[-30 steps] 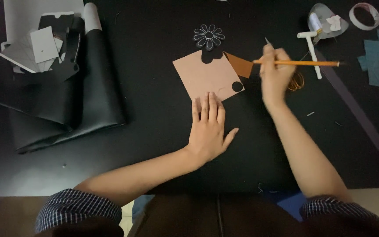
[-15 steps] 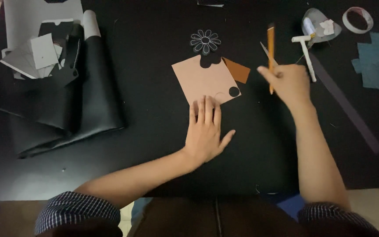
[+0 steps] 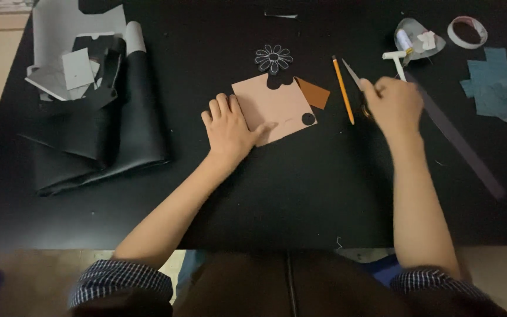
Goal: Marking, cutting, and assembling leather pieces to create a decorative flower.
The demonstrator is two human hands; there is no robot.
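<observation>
My left hand (image 3: 228, 125) lies flat on the black table, fingers spread, with its thumb resting on the left part of a tan square sheet (image 3: 280, 105) that has round notches cut from it. A small brown piece (image 3: 314, 93) touches the sheet's upper right corner. An orange pencil (image 3: 342, 88) lies loose on the table right of it. My right hand (image 3: 395, 105) is closed beside the pencil, and a thin grey blade of scissors (image 3: 352, 73) sticks out of the fist toward the upper left. A white flower outline (image 3: 274, 58) lies above the sheet.
Folded black material and grey cut sheets (image 3: 83, 105) are piled at the left. A tape roll (image 3: 467, 32), a clear bag with small parts (image 3: 416, 40), a white T-shaped tool (image 3: 397, 60), teal scraps (image 3: 494, 85) and a long dark strip (image 3: 459, 141) lie at the right.
My right hand has laid the pencil down on the table and now grips the scissors. My left hand has slid left and up onto the tan sheet's edge.
</observation>
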